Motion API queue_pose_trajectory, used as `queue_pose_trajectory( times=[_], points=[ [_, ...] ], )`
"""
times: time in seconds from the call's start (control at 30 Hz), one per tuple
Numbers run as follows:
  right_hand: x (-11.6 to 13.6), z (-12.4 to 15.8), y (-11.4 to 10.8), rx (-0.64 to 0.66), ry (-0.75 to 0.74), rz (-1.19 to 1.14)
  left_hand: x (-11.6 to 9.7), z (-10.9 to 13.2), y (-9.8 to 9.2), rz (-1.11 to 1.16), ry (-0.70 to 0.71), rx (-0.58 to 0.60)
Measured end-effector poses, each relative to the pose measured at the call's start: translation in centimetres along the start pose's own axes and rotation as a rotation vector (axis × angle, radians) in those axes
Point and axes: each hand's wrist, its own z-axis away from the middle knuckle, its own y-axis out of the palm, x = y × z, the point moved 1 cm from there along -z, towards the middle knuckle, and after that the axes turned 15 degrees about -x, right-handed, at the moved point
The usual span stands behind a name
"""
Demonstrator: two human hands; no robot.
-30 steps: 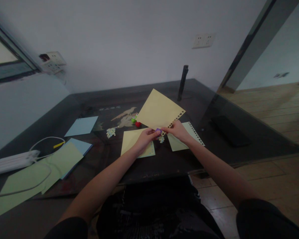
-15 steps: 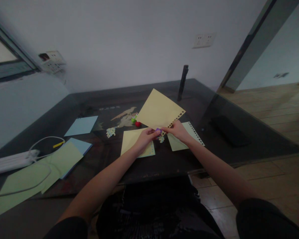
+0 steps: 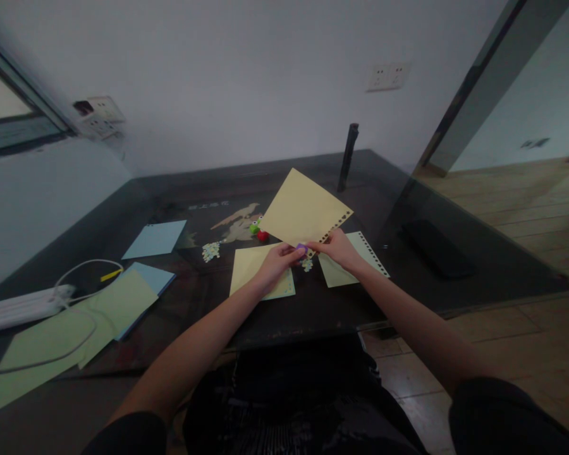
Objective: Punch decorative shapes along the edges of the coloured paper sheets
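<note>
My left hand (image 3: pixel 281 257) is closed on a small purple paper punch (image 3: pixel 301 249) at the corner of a yellow sheet of paper (image 3: pixel 308 205). My right hand (image 3: pixel 337 248) pinches that sheet by its lower right edge, where a row of cut-out holes runs; its index finger reaches to the punch. The sheet is raised and tilted above the table. Below the hands lies a small pile of punched bits (image 3: pixel 307 264). Another yellow sheet (image 3: pixel 246 268) rests under my left wrist, and a pale green sheet with punched holes (image 3: pixel 334 273) under my right.
A second heap of punched bits (image 3: pixel 211 251) and a green and red toy (image 3: pixel 256 229) lie beyond. Blue paper (image 3: pixel 156 240), green sheets (image 3: pixel 76 328) and a white power strip (image 3: pixel 26 308) with a cable are at left. A black post (image 3: pixel 348 158) and black case (image 3: pixel 436 248) are right.
</note>
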Motion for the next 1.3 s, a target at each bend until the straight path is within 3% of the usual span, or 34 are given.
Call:
queue_pose_trajectory(
  times=[0.57,1.3],
  points=[
    [0.2,0.1,0.1,-0.005,0.000,0.043,0.0,0.0,0.0,0.006,-0.005,-0.029],
    [0.7,0.3,0.1,0.000,-0.006,-0.020,-0.6,0.4,0.2,-0.067,0.134,-0.057]
  ],
)
